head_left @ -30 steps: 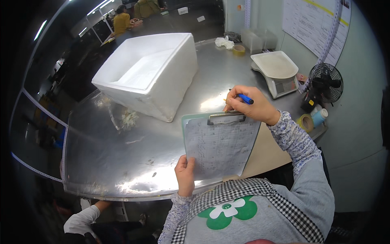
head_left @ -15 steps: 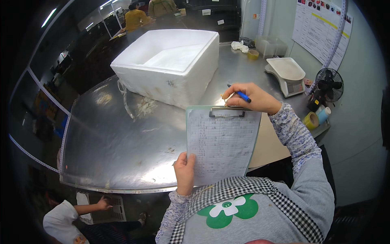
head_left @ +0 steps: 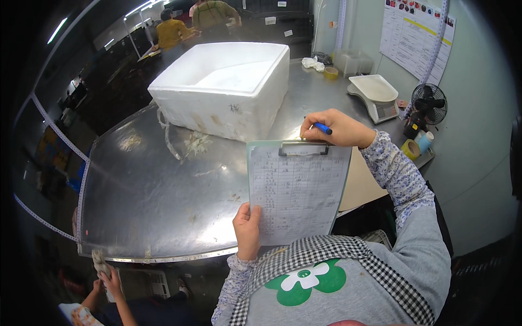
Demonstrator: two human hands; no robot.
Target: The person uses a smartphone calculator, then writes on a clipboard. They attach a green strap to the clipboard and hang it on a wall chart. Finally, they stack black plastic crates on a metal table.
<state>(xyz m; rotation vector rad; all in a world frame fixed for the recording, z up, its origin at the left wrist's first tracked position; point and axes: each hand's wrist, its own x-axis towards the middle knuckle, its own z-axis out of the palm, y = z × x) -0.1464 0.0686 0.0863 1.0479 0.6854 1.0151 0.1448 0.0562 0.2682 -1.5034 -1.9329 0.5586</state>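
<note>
**Clipboard (head_left: 340, 204) in your left hand (head_left: 248, 231), pen (head_left: 323, 129) in your right hand (head_left: 340, 129)**

Head view: your left hand grips the clipboard's left edge near the bottom, thumb on top of the written sheet (head_left: 299, 190). Your right hand has closed fingers around the blue pen, just at the metal clip (head_left: 303, 149); can't tell if it also grips the board. Clipboard sits in front of your checked apron (head_left: 321, 245), over the near side of the bench (head_left: 141, 201); contact unclear. White foam box (head_left: 209, 111) stands beyond it, to the left. Scale (head_left: 374, 95) and black fan (head_left: 429, 104) are off to the right. A co-worker's hands (head_left: 111, 283) show lower left.
</note>
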